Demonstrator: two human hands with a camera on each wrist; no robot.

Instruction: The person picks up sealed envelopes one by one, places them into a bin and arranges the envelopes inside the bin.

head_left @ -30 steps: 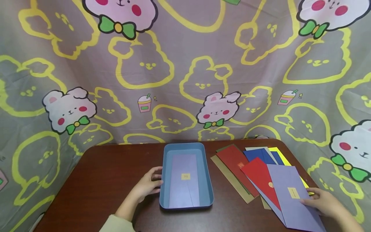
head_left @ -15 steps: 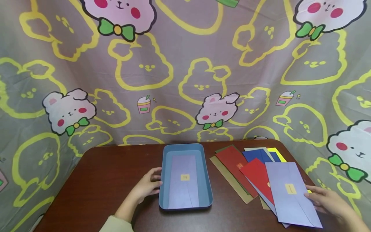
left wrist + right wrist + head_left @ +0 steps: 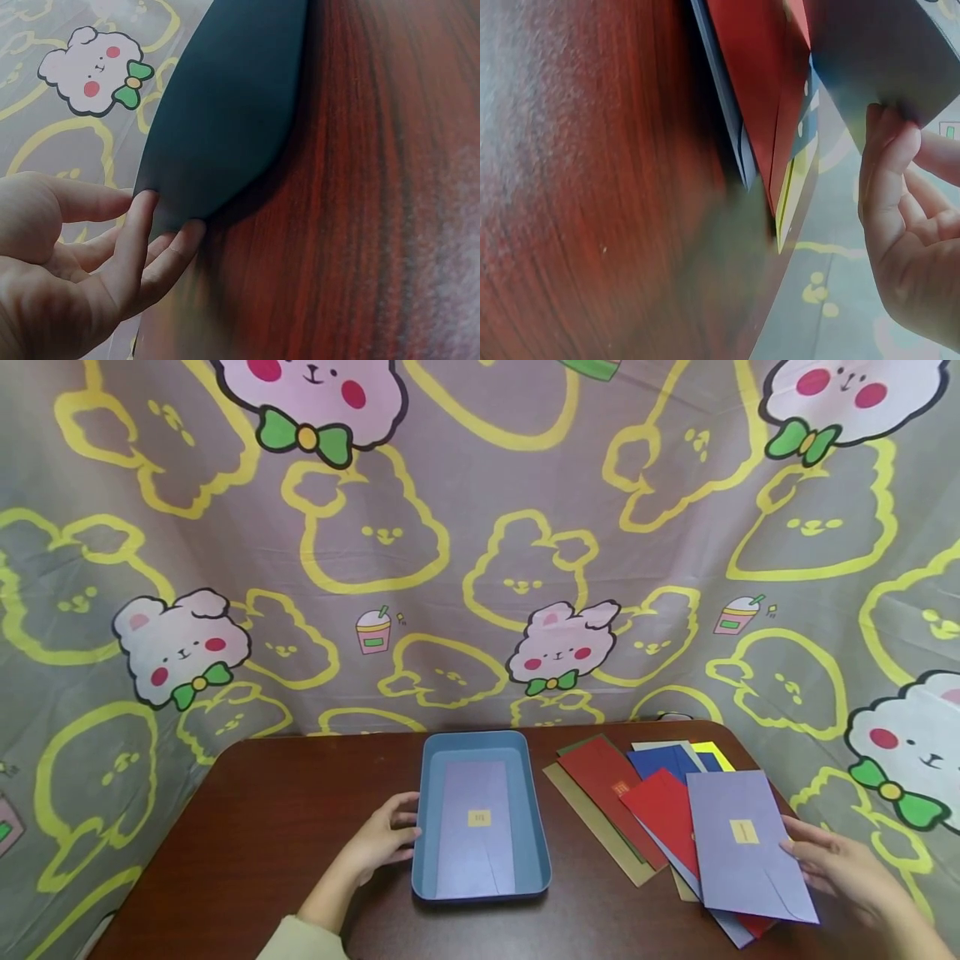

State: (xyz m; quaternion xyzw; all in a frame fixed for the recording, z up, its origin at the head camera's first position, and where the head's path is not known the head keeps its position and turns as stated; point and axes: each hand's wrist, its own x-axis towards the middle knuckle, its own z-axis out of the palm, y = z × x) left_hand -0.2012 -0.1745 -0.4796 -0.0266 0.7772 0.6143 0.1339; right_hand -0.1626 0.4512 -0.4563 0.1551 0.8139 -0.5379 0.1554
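Note:
A blue tray (image 3: 537,860) lies on the table, with a light purple envelope (image 3: 457,852) flat inside it. At the tray's left side, my left hand (image 3: 382,835) holds the wall near the rim with thumb and fingertips; the left wrist view shows these fingertips (image 3: 196,229) against the dark outer wall. My right hand (image 3: 851,868) pinches another purple envelope (image 3: 738,877) by its right edge, raised above the pile. Beneath it lie a bright red envelope (image 3: 663,806) and a bluish purple one, partly covered. In the right wrist view the raised envelope (image 3: 885,52) shows its shaded underside.
More envelopes lie fanned on the right of the table (image 3: 300,810): a dark red one (image 3: 603,777), a tan one (image 3: 592,827), a blue one (image 3: 663,762) and a yellow one (image 3: 705,747). A cartoon-patterned cloth (image 3: 465,468) hangs behind the table.
My right hand has lifted the purple envelope off the pile and shifted it up and slightly left, uncovering the red envelope's lower corner. The left hand and tray have stayed put.

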